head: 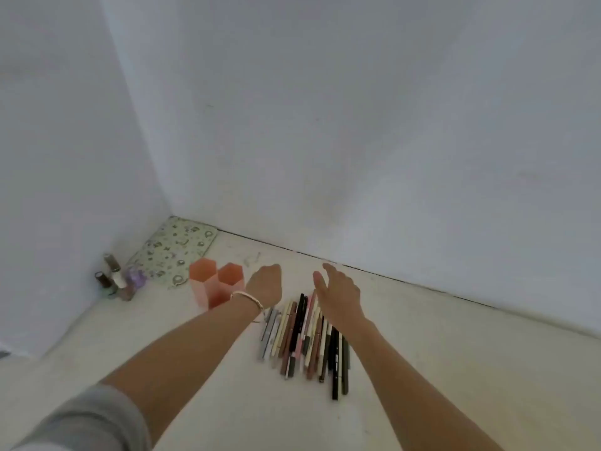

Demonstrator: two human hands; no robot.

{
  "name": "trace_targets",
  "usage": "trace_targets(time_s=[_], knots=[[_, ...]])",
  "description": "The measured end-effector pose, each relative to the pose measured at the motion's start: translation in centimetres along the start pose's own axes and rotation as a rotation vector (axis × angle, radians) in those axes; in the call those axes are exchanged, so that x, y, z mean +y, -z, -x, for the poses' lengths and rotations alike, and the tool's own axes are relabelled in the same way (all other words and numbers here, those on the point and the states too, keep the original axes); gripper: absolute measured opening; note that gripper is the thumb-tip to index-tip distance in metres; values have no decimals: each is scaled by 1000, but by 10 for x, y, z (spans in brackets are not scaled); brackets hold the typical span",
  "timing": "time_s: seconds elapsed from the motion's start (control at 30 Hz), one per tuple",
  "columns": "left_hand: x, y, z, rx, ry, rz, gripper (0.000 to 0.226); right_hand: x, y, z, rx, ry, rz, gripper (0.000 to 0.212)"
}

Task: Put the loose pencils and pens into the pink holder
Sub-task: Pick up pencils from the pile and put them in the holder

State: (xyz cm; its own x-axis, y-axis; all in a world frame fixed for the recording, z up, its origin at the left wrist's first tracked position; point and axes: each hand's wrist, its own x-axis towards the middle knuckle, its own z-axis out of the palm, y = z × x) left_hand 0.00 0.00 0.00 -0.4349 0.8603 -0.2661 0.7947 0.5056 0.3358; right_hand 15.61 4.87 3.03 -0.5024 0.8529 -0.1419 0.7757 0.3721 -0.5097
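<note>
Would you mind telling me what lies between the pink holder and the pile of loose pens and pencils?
In the head view, the left hand and its braceleted wrist sit between the pink holder and the pile of pens and pencils.

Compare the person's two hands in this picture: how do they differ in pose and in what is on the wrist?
The left hand is curled, fingers bent under, beside the pink holder; the right hand is open, fingers stretched forward, over the far ends of the pens and pencils. The left wrist wears a bracelet; the right wrist is bare. Both hands hold nothing.
</note>
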Motion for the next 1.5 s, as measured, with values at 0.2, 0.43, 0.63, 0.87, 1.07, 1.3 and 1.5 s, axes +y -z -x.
trace_targets(time_s=[0.2,0.43,0.63,0.87,1.07,1.3,1.5], knots=[[-5,-44,-20,-36,108,-8,22,27,-25,-5,63,9,-169,37],[-7,-61,-46,-32,177,59,27,36,-41,-20,92,27,-203,33],[-15,0,-62,168,20,329,60,7,-62,-41,-7,11,-74,32],[-53,74,-53,459,-134,466,54,-22,-112,-45,-263,75,248,24],[-93,86,-32,567,-146,531,50,-35,-130,-46,-253,182,522,11],[-119,102,-12,729,-65,705,48,-43,-142,-43,-199,140,406,10],[-141,112,3,919,-94,715,46,-63,-91,-64,16,-135,-256,13]])
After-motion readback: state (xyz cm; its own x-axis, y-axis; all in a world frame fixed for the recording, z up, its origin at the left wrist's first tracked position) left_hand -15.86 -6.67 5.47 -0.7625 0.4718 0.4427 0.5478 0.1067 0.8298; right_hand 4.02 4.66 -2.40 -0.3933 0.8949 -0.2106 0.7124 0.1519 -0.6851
